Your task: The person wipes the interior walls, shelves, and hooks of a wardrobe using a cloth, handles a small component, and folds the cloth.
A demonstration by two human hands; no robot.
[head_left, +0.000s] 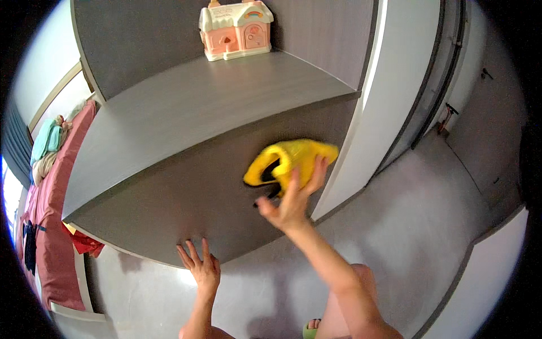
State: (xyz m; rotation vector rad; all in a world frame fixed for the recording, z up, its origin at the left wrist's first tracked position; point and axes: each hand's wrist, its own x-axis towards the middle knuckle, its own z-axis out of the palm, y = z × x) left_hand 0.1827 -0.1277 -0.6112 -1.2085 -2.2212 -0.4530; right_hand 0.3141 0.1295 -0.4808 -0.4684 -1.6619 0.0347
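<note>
My right hand grips a bright yellow, soft-looking thing with a dark opening and black parts at its left side. Slight blur keeps me from telling its exact kind. It is held just above the right part of a brown-grey lower board, fingers on its near right side and thumb apart below it. Further left, my left hand lies with its fingers stretched out on the near edge of that board, holding nothing.
A pink and white toy house stands on the raised grey shelf behind. To the left are a bed with a pink cover and a turquoise cloth. A white panel borders the boards at right.
</note>
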